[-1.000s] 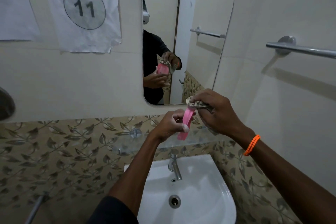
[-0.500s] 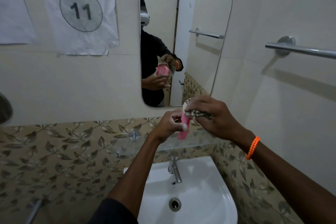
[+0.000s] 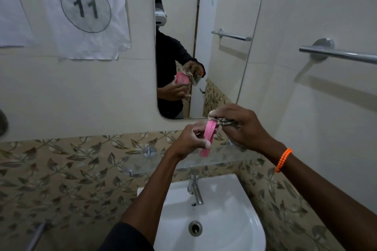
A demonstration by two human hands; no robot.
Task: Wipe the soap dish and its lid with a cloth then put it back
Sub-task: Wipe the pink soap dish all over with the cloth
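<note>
My left hand [image 3: 188, 140] holds a pink soap dish part [image 3: 208, 139] on edge, upright, above the sink. I cannot tell whether it is the dish or its lid. My right hand [image 3: 240, 128] grips a bunched patterned cloth [image 3: 225, 122] and presses it against the top end of the pink piece. The mirror [image 3: 224, 26] reflects both hands, the pink piece and the cloth. The other half of the soap dish is not in view.
A glass shelf [image 3: 155, 164] on metal pegs runs just below my hands. Under it is a white sink [image 3: 224, 220] with a chrome tap [image 3: 195, 191]. A towel bar [image 3: 342, 54] juts from the right wall. A paper sign marked 11 [image 3: 85, 6] hangs at the left.
My right hand has slid the cloth along the top end of the pink piece. Both hands have stayed in about the same spot above the shelf.
</note>
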